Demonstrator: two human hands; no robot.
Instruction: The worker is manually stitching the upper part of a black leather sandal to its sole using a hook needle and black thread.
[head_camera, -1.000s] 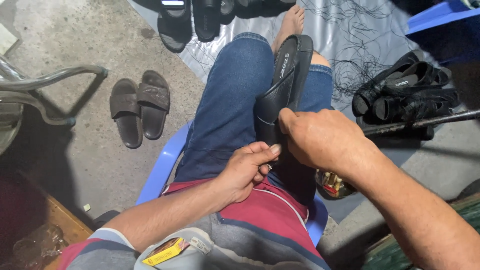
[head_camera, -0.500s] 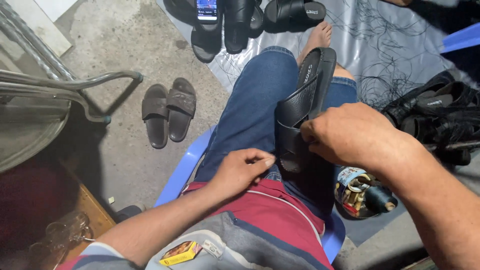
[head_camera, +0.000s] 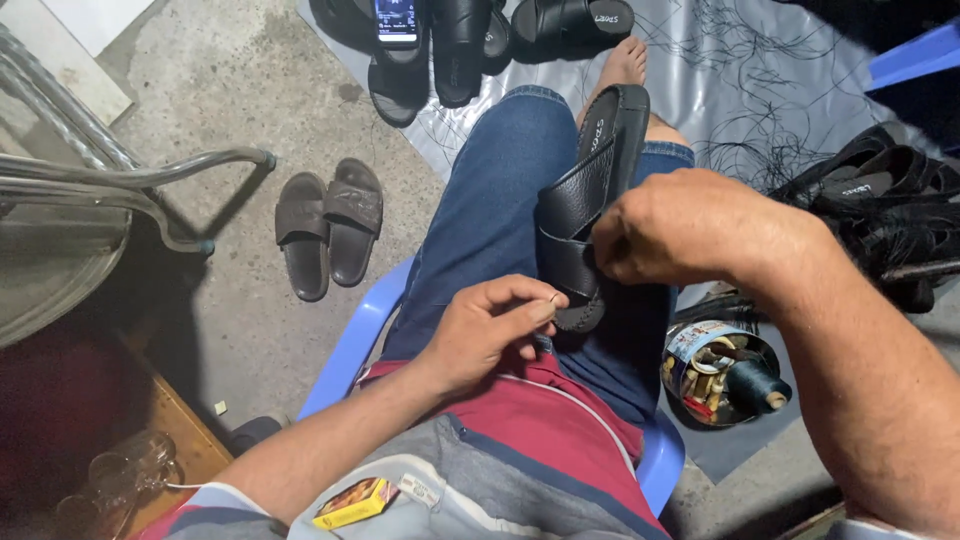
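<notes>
Black leather makes up the sandal (head_camera: 590, 215) lying along the person's jeans-clad thigh at the centre of the frame. The right hand (head_camera: 690, 228) grips its strap from the right, fingers closed on the leather. The left hand (head_camera: 495, 330), just below the sandal's heel, has thumb and forefinger pinched together on something too small to make out. A brown pair of slides (head_camera: 328, 232) sits on the concrete floor at left; a tin of thread spools (head_camera: 722, 372) rests at lower right.

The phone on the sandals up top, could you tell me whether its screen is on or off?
On: the phone shows a lit, coloured screen.
</notes>
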